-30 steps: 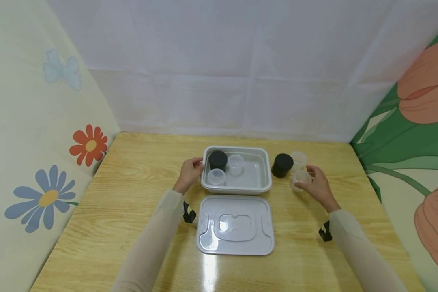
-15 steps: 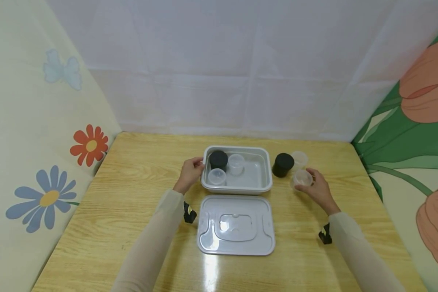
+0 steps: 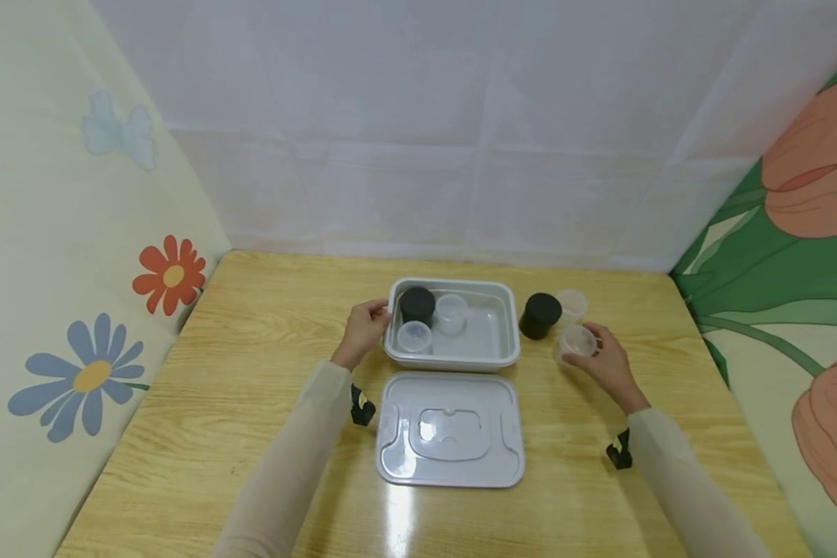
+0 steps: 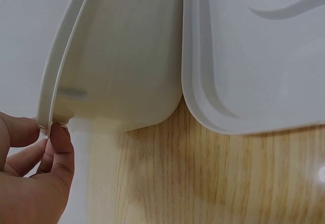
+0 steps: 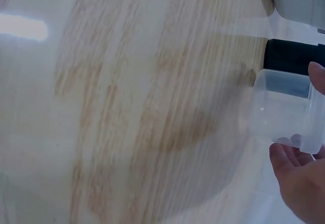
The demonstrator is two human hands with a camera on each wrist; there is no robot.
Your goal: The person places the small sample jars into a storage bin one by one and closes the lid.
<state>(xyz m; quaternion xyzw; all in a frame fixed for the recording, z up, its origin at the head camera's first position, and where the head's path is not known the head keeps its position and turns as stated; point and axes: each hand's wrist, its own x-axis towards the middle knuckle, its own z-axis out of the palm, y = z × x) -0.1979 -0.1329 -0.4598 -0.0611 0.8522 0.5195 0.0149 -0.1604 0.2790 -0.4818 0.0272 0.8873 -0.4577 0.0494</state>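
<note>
My left hand (image 3: 363, 333) pinches the left rim of a pale grey rectangular food container (image 3: 484, 362), the thumb and fingertips meeting at the lip in the left wrist view. Inside, at its left half, are a black-topped round jar (image 3: 417, 304) and two clear plastic cups, one (image 3: 415, 338) near the front and one (image 3: 451, 313) behind it. To the right, my right hand (image 3: 608, 363) grips a clear lidded cup (image 5: 282, 107) between thumb and fingers. The cup stands upright on or just above the table; I cannot tell which.
A black jar (image 3: 540, 316) and another clear cup (image 3: 572, 304) stand between the container and my right hand. In front of the container lies its pale grey lid (image 3: 449, 469), flat on the wooden table (image 3: 272, 310). A white cloth (image 3: 363, 186) hangs behind.
My right hand has shifted very slightly toward me while staying on the clear cup. My left hand and the container have not visibly moved.
</note>
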